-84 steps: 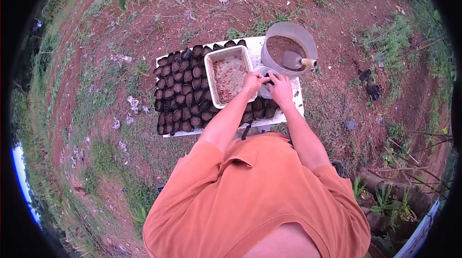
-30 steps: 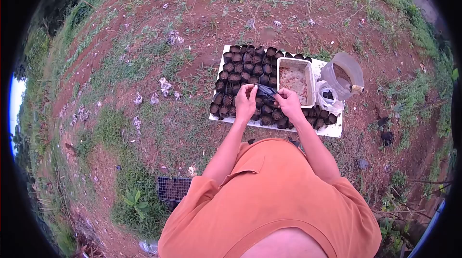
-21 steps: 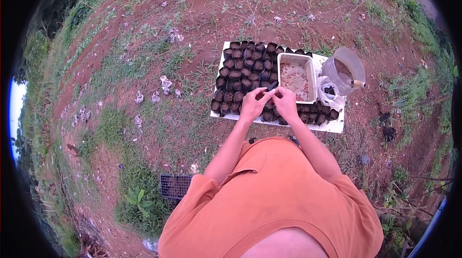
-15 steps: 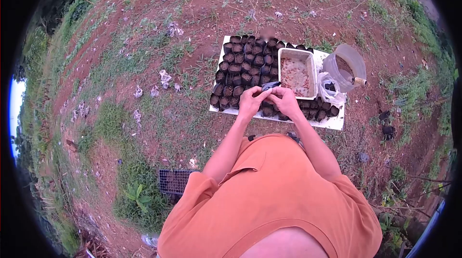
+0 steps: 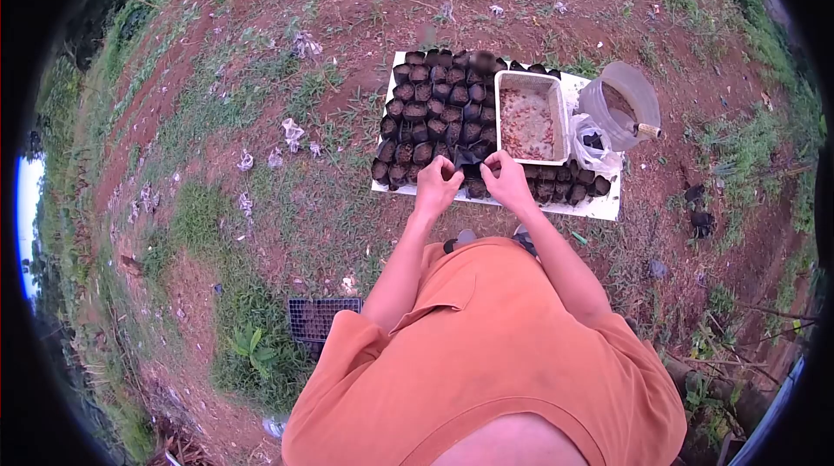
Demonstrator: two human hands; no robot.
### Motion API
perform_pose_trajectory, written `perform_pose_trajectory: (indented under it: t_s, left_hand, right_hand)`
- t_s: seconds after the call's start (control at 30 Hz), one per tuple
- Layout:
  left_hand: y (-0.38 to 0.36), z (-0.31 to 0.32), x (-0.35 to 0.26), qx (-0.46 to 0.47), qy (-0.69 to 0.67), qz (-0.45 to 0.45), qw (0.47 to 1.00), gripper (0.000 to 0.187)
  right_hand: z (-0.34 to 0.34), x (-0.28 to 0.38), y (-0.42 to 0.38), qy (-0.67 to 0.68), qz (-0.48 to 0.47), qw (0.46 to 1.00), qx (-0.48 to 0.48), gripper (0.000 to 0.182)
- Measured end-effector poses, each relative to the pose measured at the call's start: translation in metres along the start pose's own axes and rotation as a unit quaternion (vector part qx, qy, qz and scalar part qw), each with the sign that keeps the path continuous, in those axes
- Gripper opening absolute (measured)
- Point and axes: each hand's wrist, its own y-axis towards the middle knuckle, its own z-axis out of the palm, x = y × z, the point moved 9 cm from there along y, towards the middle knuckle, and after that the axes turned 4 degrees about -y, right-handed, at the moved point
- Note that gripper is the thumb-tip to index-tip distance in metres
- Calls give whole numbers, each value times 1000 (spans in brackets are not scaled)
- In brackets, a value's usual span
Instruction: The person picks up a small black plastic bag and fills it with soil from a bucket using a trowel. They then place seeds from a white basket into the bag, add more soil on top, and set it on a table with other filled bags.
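Observation:
A small black plastic bag (image 5: pixel 467 157) is stretched between my two hands, over the near part of the white board (image 5: pixel 604 207). My left hand (image 5: pixel 438 181) pinches its left side, and my right hand (image 5: pixel 505 179) pinches its right side. Rows of black bags filled with brown soil (image 5: pixel 435 108) stand on the board to the left and beneath my hands. Just beyond my right hand sits a white rectangular tray (image 5: pixel 564 118) with reddish bits scattered in it.
A clear bucket (image 5: pixel 645 97) holding soil and a handled tool (image 5: pixel 648 131) stands at the board's right, beside a clear plastic bag (image 5: pixel 594 154). On the grass at lower left lies a black cell tray (image 5: pixel 313 318). Dark clumps (image 5: pixel 701 223) lie on the right.
My hands have moved apart, and the black bag between them is now spread wider. The board and its contents appear slightly higher and further left in view.

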Motion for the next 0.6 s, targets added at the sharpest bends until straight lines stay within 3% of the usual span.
perform_pose_trajectory:
  t_s: [0.23,0.3,0.37,0.43,0.6]
  left_hand:
    - [-1,7,8,28,57,-16,998,21]
    - [-1,2,11,22,82,8,996,21]
    - [-2,8,15,24,44,2,999,22]
    - [-2,12,-4,25,35,66,997,23]
    - [14,17,-10,46,37,11,998,23]
  right_hand:
    - [5,-8,-2,-60,42,997,4,20]
    - [-3,-5,-5,-105,9,994,-22,17]
    - [-3,-9,-9,-105,32,994,-12,21]
    - [-6,-3,-7,-72,-1,997,-11,22]
    - [-18,0,4,-118,-15,993,-26,24]
